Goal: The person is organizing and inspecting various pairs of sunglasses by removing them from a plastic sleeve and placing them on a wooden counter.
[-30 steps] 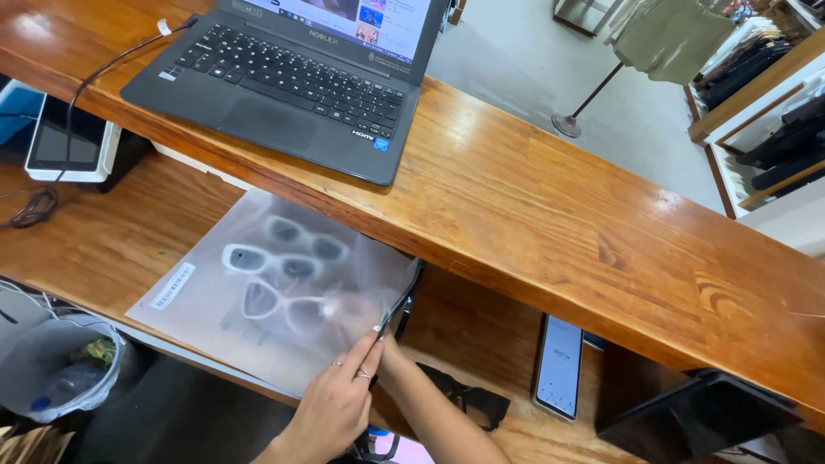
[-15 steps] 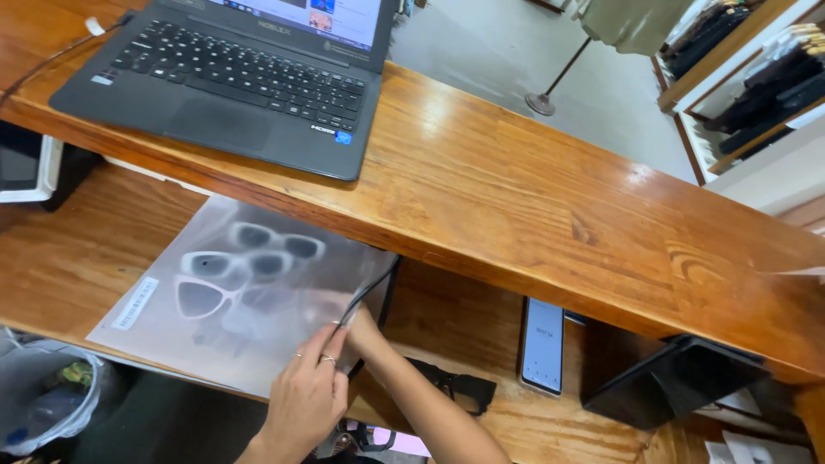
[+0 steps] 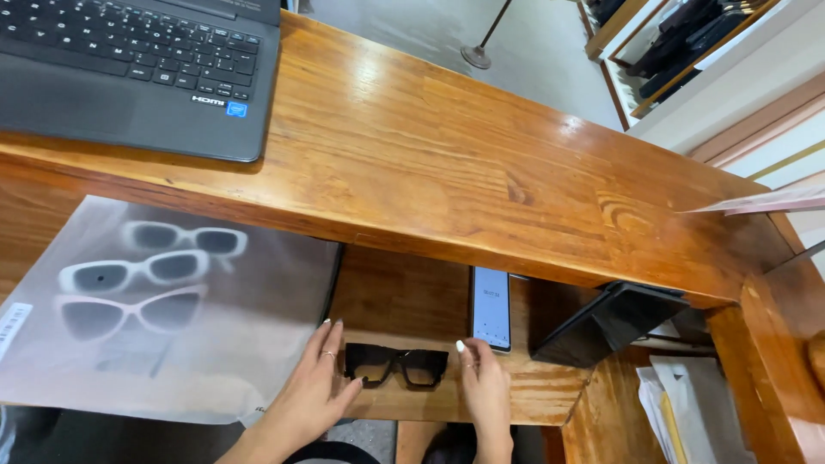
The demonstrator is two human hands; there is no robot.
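Two hands flanking black sunglasses on the lower bench shelf.
Left hand [image 3: 314,391] lies flat, fingers together, touching the black sunglasses [image 3: 396,364]; right hand [image 3: 483,387] rests loosely curled, empty, fingertips at the phone [image 3: 491,308].

4 sunglasses [image 3: 396,364], 1 phone [image 3: 491,307], 1 laptop [image 3: 137,73]

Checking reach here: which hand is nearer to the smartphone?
Right. The right hand has its fingertips at the smartphone's lower edge; the left hand is at the black sunglasses' far end.
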